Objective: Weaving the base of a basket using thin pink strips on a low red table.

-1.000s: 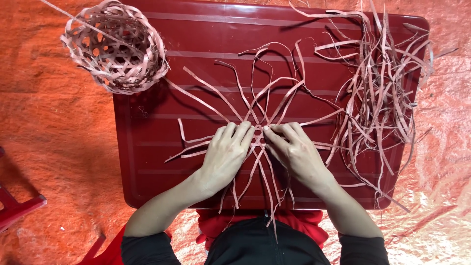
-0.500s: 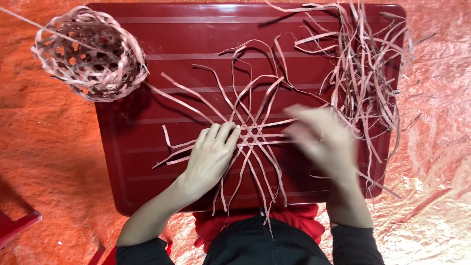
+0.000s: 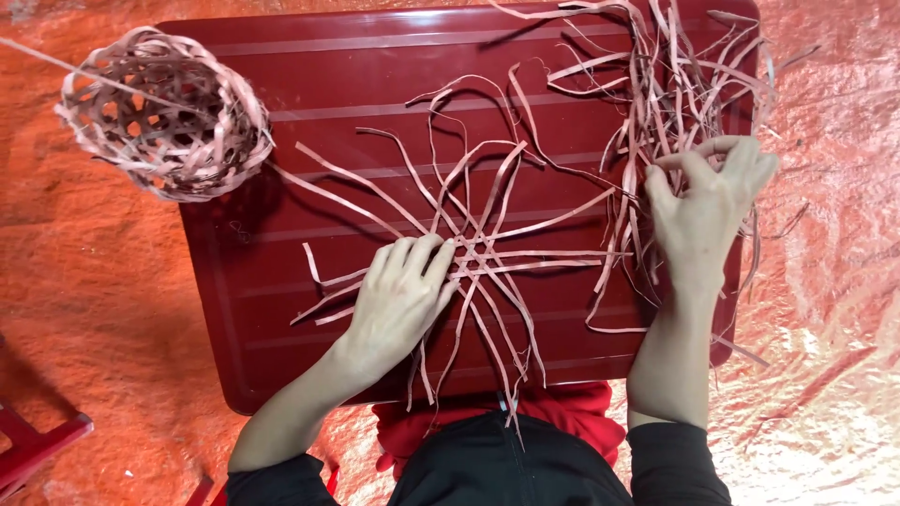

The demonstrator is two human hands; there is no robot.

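The left hand (image 3: 398,300) lies flat, fingers spread and loose, pressing down on the star-shaped weave of thin pale-pink strips (image 3: 478,258) — its fingertips rest just beside the centre where the strips cross. The weave sits near the middle of the dark red plastic bench (image 3: 309,75), slightly toward the person, with its loose ends fanning out in all directions and a few hanging over the near edge.

The right hand (image 3: 708,201) is well apart from the left, over the right side of the bench. Its fingers are curled and pinched together among the loose heap of long pale-pink strips (image 3: 675,84); it seems to be plucking one or more of them, though which strip it grips cannot be told.

At the far left corner of the bench an open-weave round basket of the same pink strips (image 3: 164,112) lies tipped on its side, partly over the edge. An orange plastic sheet (image 3: 84,281) covers the floor around the bench — crinkled and shiny on the right.
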